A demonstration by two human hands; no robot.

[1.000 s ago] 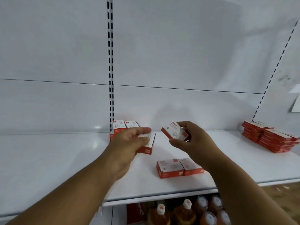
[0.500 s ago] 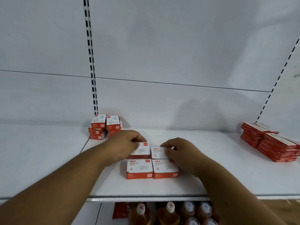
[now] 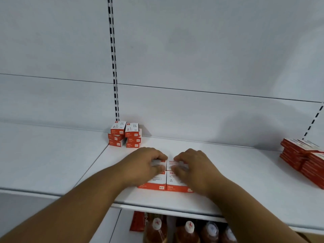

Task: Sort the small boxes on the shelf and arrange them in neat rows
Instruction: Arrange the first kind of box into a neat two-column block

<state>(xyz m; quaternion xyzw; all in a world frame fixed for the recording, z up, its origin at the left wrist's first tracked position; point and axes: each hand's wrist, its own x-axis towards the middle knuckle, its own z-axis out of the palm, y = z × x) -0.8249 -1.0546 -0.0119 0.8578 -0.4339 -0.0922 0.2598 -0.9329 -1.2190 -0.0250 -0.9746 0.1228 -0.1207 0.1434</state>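
Observation:
Four small white-and-red boxes form a two-by-two block near the front of the white shelf (image 3: 245,172). The front left box (image 3: 154,185) and the front right box (image 3: 175,187) lie flat, side by side. My left hand (image 3: 143,165) pinches the rear left box (image 3: 162,162) between curled fingers and thumb. My right hand (image 3: 194,167) pinches the rear right box (image 3: 171,163) the same way. Both rear boxes rest on the shelf, touching each other and the front pair. A loose pile of the same small boxes (image 3: 125,135) stands at the back wall.
Stacks of flat red boxes (image 3: 305,158) fill the shelf's right end. A slotted upright (image 3: 114,67) runs up the back panel behind the pile. Below the shelf edge stand several capped bottles (image 3: 189,230) and a red packet (image 3: 138,221).
One second ago each hand held a box in the air. Both boxes came down behind the front pair, and my hands have since drawn them together.

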